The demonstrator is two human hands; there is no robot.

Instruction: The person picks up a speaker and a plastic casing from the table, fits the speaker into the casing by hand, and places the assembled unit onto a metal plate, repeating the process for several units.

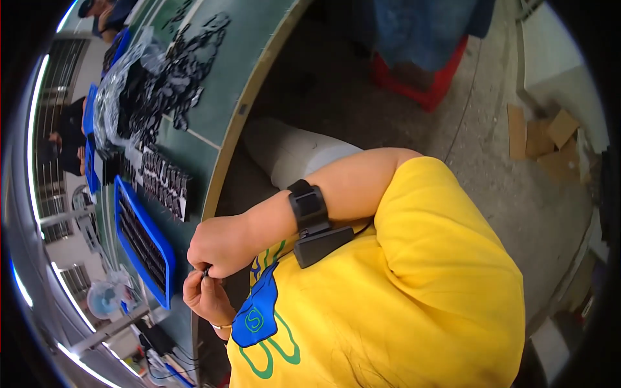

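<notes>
My right hand [222, 246], its wrist wrapped in a black strap with a box-shaped device [320, 242], is closed with its fingertips pinched together. Close against it is my left hand [210, 301], with a thin bracelet at the wrist. Between the fingertips of both hands sits a small black piece [206, 273]; its exact kind is mostly hidden by the fingers. Beside the hands lies a long blue tray [169, 275] with rows of dark parts in it. Farther up the bench, small black parts stand in rows on a pale block [169, 184].
The green bench [249, 45] has a pale edge. A heap of black pieces [181, 81] spills beside a clear plastic bag [110, 103]. Other people are at the far side. A red stool [430, 96] and torn cardboard [537, 139] are on the floor.
</notes>
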